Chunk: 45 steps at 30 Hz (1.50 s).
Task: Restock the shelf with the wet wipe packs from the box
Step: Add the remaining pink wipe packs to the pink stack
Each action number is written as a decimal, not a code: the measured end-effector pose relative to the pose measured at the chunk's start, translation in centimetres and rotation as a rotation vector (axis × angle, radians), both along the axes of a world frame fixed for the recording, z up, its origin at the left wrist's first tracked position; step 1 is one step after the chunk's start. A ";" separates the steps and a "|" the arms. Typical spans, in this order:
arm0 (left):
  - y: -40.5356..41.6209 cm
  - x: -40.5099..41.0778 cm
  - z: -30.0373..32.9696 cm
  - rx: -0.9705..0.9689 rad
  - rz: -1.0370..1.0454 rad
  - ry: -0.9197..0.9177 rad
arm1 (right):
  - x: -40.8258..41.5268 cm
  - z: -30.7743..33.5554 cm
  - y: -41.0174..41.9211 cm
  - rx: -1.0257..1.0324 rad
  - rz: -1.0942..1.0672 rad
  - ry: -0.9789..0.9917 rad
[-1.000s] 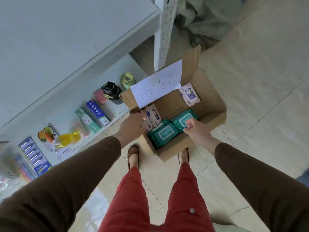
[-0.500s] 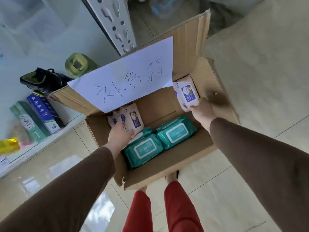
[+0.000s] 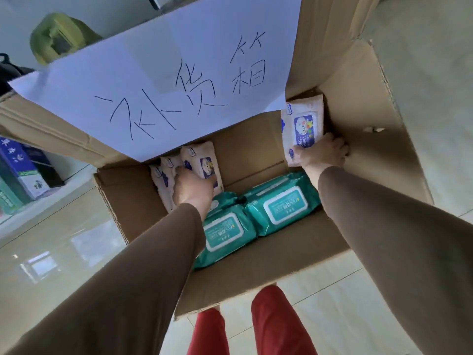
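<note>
left hand [image 3: 193, 187] grips white pack [image 3: 202, 163]; fingers hidden | right hand [image 3: 321, 152] grips pack [image 3: 303, 126]

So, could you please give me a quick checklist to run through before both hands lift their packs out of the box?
1. Right hand has a grip on the white pack by the box wall: ok.
2. Left hand grips a white pack: ok.
3. Only one pack in the left grip: cannot tell.
4. Paper sign clear of the lift path: not ok, it overhangs.
5. Teal packs lying flat, untouched: ok.
</note>
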State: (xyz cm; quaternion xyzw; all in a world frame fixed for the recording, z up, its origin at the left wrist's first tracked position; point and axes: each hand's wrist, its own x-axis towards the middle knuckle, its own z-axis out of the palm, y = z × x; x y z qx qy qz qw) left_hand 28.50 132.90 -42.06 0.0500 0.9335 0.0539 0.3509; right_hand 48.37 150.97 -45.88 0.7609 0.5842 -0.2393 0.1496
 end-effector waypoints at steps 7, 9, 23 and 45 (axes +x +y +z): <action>0.9 -0.5 1.4 0.206 0.134 -0.141 | -0.5 3.8 -0.4 -0.162 -0.391 0.721; -0.3 -0.7 3.9 0.264 0.084 -0.097 | -0.8 6.1 -0.6 -0.214 -0.468 0.801; -17.1 -6.9 32.4 0.316 -0.311 -0.125 | -3.9 35.5 -17.7 -0.151 -0.235 0.845; -37.1 -34.6 64.7 0.701 -0.090 0.168 | -37.3 67.3 -31.0 -0.385 0.051 1.576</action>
